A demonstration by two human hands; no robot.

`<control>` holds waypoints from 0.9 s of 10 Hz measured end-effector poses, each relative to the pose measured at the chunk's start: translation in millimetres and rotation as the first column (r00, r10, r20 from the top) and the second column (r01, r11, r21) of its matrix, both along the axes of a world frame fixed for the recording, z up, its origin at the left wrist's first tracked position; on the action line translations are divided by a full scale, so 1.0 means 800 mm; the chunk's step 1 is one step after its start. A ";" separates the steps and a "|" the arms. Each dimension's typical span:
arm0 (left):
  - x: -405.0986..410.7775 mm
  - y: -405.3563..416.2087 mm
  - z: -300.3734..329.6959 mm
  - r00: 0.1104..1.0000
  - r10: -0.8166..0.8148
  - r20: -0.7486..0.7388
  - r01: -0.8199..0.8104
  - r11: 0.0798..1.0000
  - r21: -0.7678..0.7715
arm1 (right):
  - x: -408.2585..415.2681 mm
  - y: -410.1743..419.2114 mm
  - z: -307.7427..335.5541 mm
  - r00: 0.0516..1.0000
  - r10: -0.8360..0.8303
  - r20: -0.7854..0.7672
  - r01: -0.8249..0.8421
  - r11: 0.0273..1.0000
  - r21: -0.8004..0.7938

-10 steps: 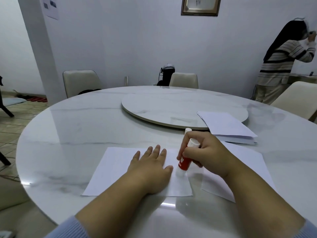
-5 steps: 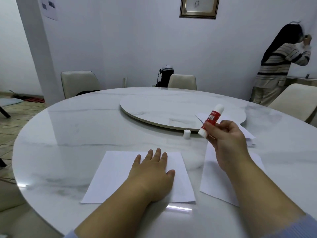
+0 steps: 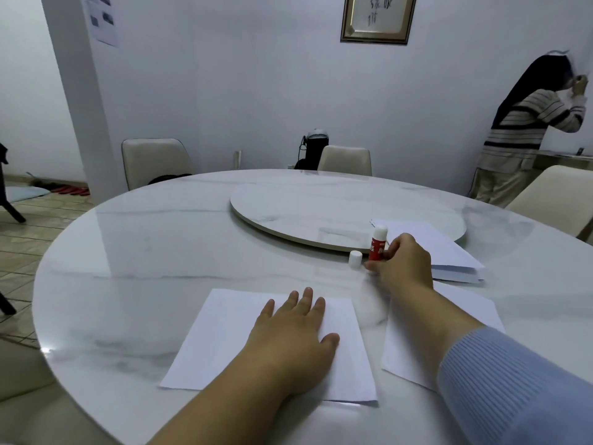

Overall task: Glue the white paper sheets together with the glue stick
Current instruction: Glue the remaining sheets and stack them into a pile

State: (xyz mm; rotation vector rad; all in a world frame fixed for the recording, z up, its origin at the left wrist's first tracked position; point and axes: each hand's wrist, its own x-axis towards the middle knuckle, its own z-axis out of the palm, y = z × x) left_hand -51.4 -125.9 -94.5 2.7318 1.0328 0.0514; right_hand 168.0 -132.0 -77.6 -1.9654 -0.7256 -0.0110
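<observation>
A white paper sheet lies on the marble table near the front edge. My left hand rests flat on it with straight fingers. A second white sheet lies just to its right, partly under my right forearm. The red and white glue stick stands upright on the table beyond the sheets. My right hand holds it at its lower part, with the thumb blurred. Its white cap stands just left of it.
A stack of white paper lies behind my right hand, partly on the round turntable. Chairs stand around the table. A person stands at the far right wall.
My right hand lifted the glue stick off the left sheet, carried it away from me and brought it down upright beside the cap. My left hand stayed flat on the sheet.
</observation>
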 end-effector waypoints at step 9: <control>0.041 -0.011 0.010 0.976 0.035 0.214 -0.034 0.999 -0.007 | 0.057 -0.207 0.064 0.833 0.539 -0.124 -0.403 0.438 -0.804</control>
